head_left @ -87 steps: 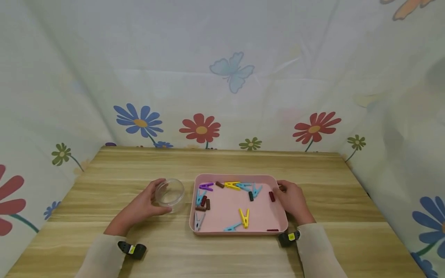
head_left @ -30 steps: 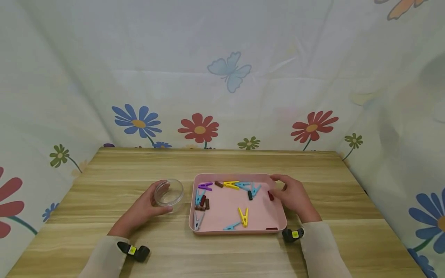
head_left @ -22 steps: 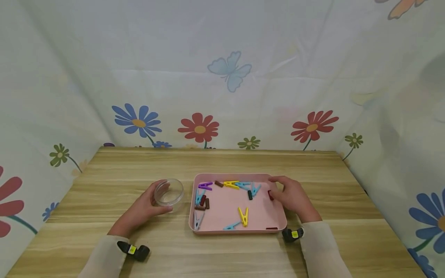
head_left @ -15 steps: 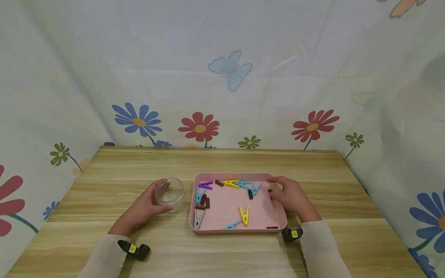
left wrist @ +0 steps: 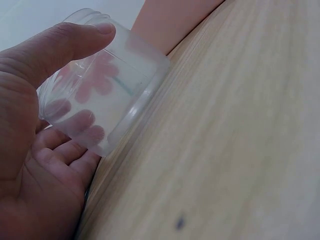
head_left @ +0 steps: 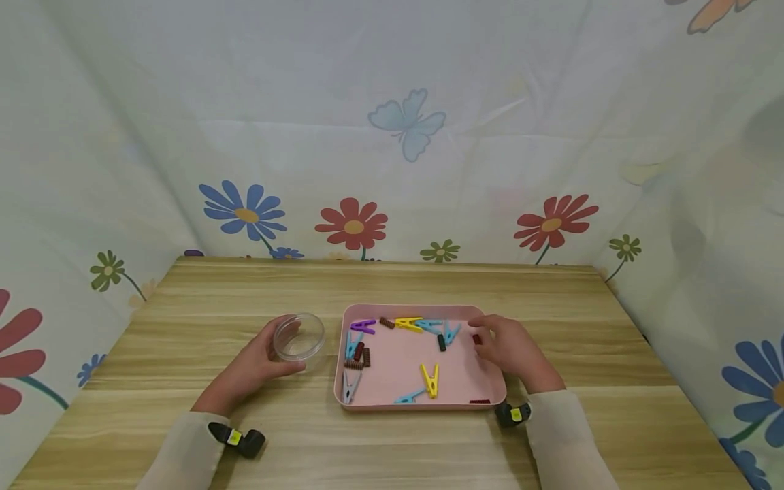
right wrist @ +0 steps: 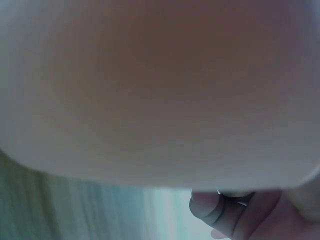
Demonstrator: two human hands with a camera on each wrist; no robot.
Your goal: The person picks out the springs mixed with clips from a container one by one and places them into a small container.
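My left hand [head_left: 260, 357] holds a clear, lidless plastic jar [left wrist: 115, 85] with a threaded rim, thumb on one side and fingers round the other. The jar stands left of a shallow pink tray [head_left: 392, 367]. My right hand [head_left: 513, 348] reaches over the tray's right end, with thumb and fingers at a small dark red ribbed piece [head_left: 477, 339]. That piece is partly covered, and whether it is pinched cannot be made out. Pink blur fills most of the right wrist view; several curled fingers [right wrist: 225, 212] show below it.
Along the tray's left and back sides lie a purple clothespin [head_left: 363, 327], blue and yellow ones, and brown ribbed pieces [head_left: 366, 357]. A dark green piece [head_left: 442, 342] lies further right. A yellow clothespin [head_left: 430, 381] rests near the front. A flowered curtain rises behind the wooden table [head_left: 294, 286].
My right hand has shifted from the tray's right rim inward to the dark red piece, now partly hidden by its fingers. My left hand keeps its hold on the jar.
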